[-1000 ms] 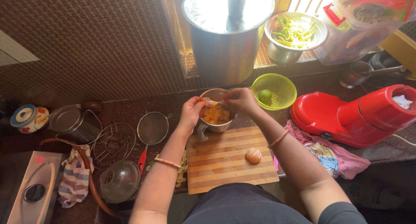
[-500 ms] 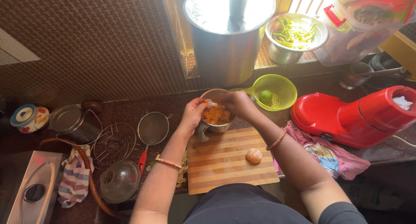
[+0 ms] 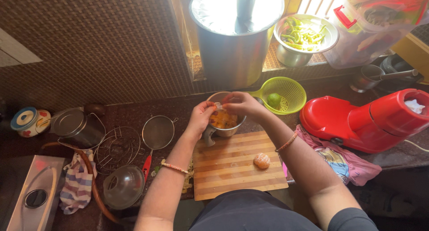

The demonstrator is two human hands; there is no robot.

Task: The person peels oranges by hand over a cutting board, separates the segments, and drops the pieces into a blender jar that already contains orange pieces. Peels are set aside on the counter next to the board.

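My left hand (image 3: 200, 116) and my right hand (image 3: 241, 105) meet over a small steel pot (image 3: 223, 131) that holds orange fruit pieces (image 3: 222, 119). Between the fingertips of both hands is a small pale fruit segment (image 3: 218, 107), pinched from either side. The pot stands at the far edge of a wooden cutting board (image 3: 234, 164). A peeled orange fruit (image 3: 261, 160) lies on the board's right part, apart from both hands.
A green strainer (image 3: 290, 91) with a lime (image 3: 273, 99) sits right of the pot. A red appliance (image 3: 366, 119) stands at the right, cloth (image 3: 344, 161) beneath it. A tall steel vessel (image 3: 234, 39) and a bowl of green chillies (image 3: 304, 33) are behind. Sieve (image 3: 156, 133), wire rack (image 3: 117, 147) and lidded tin (image 3: 76, 127) lie left.
My right hand dipped toward the pot, then rose back to the left hand's fingertips. The left hand stayed at the pot's rim. Nothing else moved.
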